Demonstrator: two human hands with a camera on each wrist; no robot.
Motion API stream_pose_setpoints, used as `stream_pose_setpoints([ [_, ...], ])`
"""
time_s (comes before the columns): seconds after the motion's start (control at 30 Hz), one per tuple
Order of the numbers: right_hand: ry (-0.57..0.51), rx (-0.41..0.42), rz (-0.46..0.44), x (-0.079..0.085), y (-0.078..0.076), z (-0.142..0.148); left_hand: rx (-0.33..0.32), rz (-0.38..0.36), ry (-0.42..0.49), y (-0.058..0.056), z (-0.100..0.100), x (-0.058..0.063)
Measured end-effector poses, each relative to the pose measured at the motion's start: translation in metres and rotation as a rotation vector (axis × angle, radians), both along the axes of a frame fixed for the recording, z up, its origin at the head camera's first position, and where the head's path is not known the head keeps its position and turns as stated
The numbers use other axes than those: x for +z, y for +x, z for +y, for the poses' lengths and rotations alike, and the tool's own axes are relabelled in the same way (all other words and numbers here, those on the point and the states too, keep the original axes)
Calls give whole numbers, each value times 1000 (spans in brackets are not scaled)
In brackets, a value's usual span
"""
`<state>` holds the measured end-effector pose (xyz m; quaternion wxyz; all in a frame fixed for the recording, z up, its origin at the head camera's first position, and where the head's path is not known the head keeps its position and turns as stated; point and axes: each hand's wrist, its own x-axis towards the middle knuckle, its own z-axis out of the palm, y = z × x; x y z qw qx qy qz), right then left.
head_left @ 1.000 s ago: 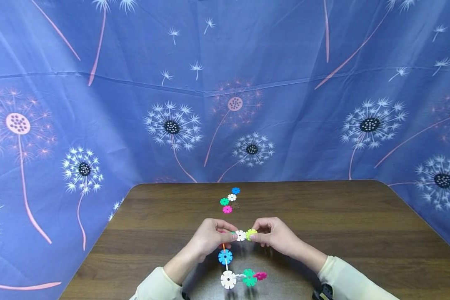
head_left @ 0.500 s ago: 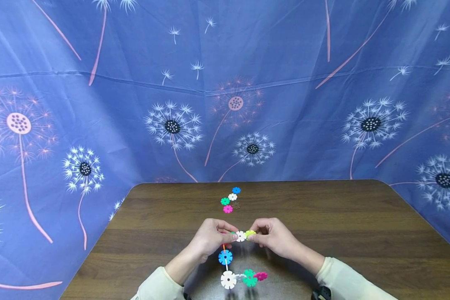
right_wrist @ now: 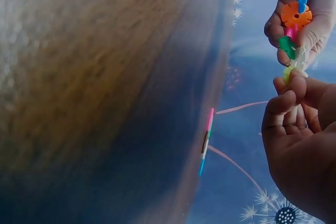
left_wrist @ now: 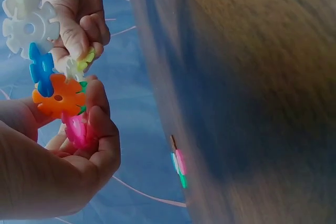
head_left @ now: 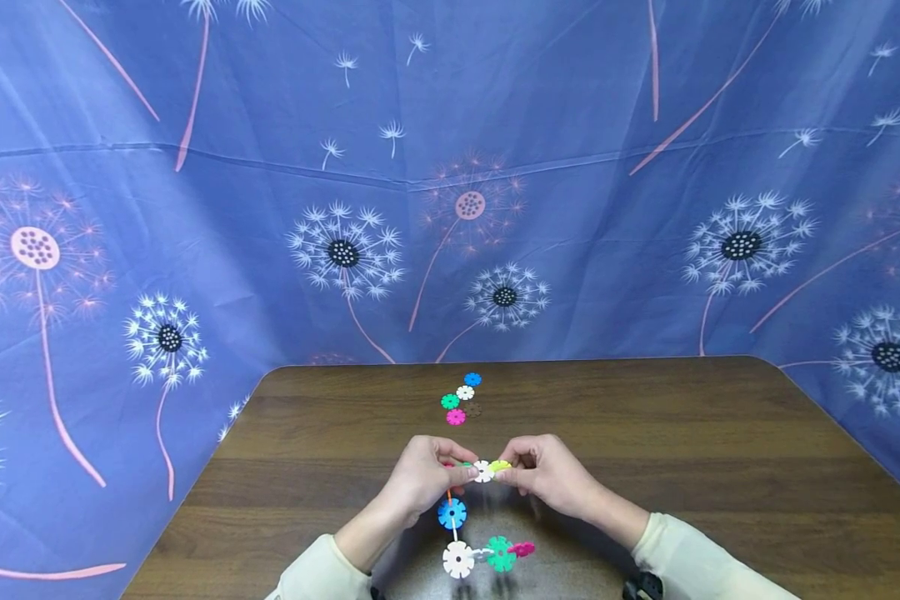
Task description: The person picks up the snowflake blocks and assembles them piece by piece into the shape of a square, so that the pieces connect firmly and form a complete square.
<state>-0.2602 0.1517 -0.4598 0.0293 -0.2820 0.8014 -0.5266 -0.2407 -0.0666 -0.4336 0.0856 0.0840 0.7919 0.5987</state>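
In the head view my left hand (head_left: pixel 423 477) pinches a chain of slotted, flower-shaped plastic linking discs near its green disc (right_wrist: pixel 287 47). A white disc (head_left: pixel 483 472) sticks out past its fingertips. My right hand (head_left: pixel 551 473) pinches a yellow disc (head_left: pixel 501 466) that meets the white one's edge; the fingers partly cover it. Behind the left hand's grip come a pink disc (left_wrist: pixel 76 129), an orange disc (left_wrist: pixel 59 97) and a blue disc (head_left: pixel 452 514). The chain bends towards me to another white disc (head_left: pixel 458 559), then right to a green disc (head_left: pixel 501 553) and a pink disc (head_left: pixel 523 550).
Beyond the hands, loose discs lie on the wooden table (head_left: pixel 645 417): a blue one (head_left: pixel 472 379), a white one (head_left: pixel 465 392), a green one (head_left: pixel 450 402), a pink one (head_left: pixel 456 417) and a brown one (head_left: pixel 473 410). A blue dandelion-print cloth (head_left: pixel 585 208) hangs behind the table.
The yellow disc has turned from facing the head camera to a flatter tilt against the white disc. Both hands stay nearly in place and keep their pinch.
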Motion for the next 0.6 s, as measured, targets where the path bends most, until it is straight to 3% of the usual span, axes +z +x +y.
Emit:
stream_pose_setpoints([
  [0.3, -41, 3, -86, 3, -2, 3, -42, -31, 75, -5, -7, -1],
  [0.6, -96, 10, -95, 2, 1, 1, -77, -38, 121, -6, -6, -3],
])
